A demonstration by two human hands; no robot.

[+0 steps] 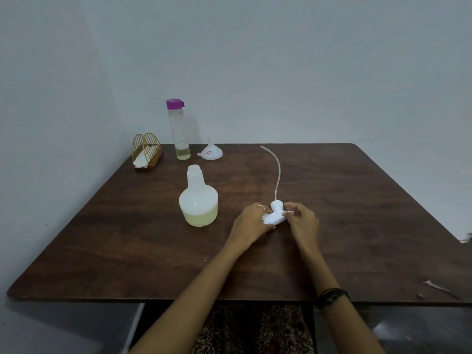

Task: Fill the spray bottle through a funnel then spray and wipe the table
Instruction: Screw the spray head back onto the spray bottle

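A: How far along are you?

B: Your translucent white plastic spray bottle [198, 200] stands uncapped, holding pale yellow liquid. Your left hand [251, 221] and right hand [301, 221] pinch the white trigger sprayer head [274, 214] beside it; capping, spraying, wiping remain.

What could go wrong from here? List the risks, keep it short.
1. The spray bottle stands open, partly filled with yellowish liquid, close to the left hand; a bump could spill it.
2. Both hands, the right hand included, hold the spray head on the table; its long curved tube sticks up and may miss the narrow neck or flick drips.
3. The funnel sits at the far edge, easily knocked off.
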